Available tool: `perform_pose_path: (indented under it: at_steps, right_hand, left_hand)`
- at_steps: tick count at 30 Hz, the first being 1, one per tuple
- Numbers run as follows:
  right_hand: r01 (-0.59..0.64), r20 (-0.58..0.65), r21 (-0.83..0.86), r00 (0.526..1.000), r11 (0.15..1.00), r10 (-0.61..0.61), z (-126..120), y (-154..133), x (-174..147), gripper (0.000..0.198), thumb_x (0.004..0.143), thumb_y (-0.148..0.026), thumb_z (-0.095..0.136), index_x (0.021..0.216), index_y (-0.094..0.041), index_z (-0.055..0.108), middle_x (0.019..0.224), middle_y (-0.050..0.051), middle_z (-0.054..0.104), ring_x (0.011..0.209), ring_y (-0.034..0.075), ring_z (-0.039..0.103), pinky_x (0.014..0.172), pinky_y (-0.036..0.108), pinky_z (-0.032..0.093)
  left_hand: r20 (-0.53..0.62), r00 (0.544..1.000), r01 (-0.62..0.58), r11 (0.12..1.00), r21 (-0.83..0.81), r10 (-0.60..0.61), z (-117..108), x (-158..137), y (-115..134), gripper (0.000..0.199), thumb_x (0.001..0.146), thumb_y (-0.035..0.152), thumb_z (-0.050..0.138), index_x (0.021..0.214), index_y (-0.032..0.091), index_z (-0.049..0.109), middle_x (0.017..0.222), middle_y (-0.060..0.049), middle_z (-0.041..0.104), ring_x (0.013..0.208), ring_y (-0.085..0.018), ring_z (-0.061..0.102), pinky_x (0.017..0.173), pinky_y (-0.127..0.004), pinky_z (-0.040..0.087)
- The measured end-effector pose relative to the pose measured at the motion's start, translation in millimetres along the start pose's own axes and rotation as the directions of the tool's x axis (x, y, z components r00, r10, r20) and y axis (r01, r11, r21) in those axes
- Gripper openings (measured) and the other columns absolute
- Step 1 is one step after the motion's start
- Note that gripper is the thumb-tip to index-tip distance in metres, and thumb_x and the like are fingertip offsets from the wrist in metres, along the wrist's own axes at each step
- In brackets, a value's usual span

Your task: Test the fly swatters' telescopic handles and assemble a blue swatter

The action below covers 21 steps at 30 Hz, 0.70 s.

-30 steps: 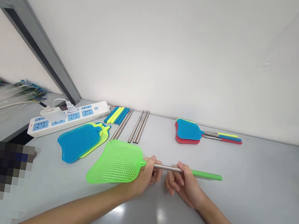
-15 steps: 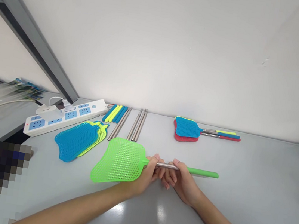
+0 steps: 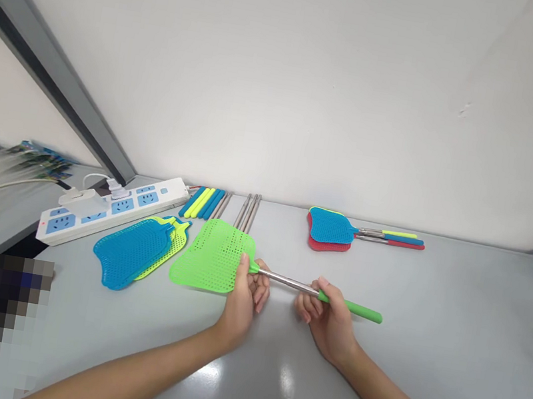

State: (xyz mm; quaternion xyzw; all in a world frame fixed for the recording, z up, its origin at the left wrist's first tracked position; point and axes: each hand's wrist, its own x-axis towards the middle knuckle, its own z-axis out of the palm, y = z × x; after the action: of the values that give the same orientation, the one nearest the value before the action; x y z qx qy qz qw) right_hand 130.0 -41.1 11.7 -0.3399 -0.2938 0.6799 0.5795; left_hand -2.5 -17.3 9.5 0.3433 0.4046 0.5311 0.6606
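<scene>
A green fly swatter point(image 3: 216, 259) is held over the table, its perforated head to the left and its green handle grip to the right, joined by a thin metal rod. My left hand point(image 3: 245, 297) closes on the swatter's head near the neck, thumb on the front. My right hand point(image 3: 329, 314) is wrapped round the place where the rod meets the green grip. Behind the held head lie metal rods point(image 3: 249, 213), partly hidden by it. Loose blue and yellow handle grips point(image 3: 202, 203) lie beside them. A blue swatter head point(image 3: 131, 252) overlaps a yellow one point(image 3: 173, 245) on the left.
Several whole fly swatters point(image 3: 332, 229) in blue, red and yellow lie stacked by the wall. A white power strip point(image 3: 114, 206) with plugs and cables stands at the left. Plastic packaging point(image 3: 8, 172) lies beyond the grey metal frame point(image 3: 61, 59). The grey table point(image 3: 452, 337) extends right.
My hands have moved apart: the left one leftward onto the swatter's head, the right one slightly right to the grip. The swatter has tilted, its head now higher and its handle end slightly lower.
</scene>
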Motion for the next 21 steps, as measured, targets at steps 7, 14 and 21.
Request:
perform_pose_path:
  at_steps: [7,14,21]
  right_hand:
    - [-0.05,0.099,-0.099,0.993,0.994,0.06,-0.6,-0.3,-0.8,0.039,0.081,-0.026,0.032,0.043,-0.019,0.029,0.039,-0.004,0.03,0.04,0.012,0.039,0.048,0.027,0.026]
    - [-0.049,0.217,-0.137,0.973,0.989,0.079,-2.1,-1.6,0.8,0.038,0.084,-0.027,0.026,0.047,-0.019,0.029,0.043,-0.004,0.031,0.042,0.012,0.041,0.05,0.028,0.029]
    - [-0.03,0.213,-0.126,0.975,0.992,0.057,-2.0,0.5,0.6,0.038,0.084,-0.027,0.025,0.047,-0.019,0.029,0.043,-0.004,0.031,0.041,0.012,0.041,0.049,0.028,0.028]
  left_hand:
    - [-0.024,1.0,-0.018,0.997,0.078,0.02,3.0,1.0,0.2,0.042,0.08,0.05,0.029,0.052,0.018,0.034,0.034,0.008,0.022,0.029,-0.005,0.019,0.031,-0.018,0.015]
    - [0.034,0.997,0.063,0.984,0.169,-0.07,7.2,-6.3,1.8,0.047,0.078,0.053,0.028,0.048,0.018,0.033,0.033,0.008,0.022,0.03,-0.005,0.017,0.032,-0.018,0.012]
    - [0.087,0.993,0.062,0.973,0.223,-0.083,8.1,-7.3,2.7,0.048,0.076,0.056,0.027,0.047,0.018,0.033,0.032,0.007,0.023,0.03,-0.006,0.019,0.033,-0.02,0.015]
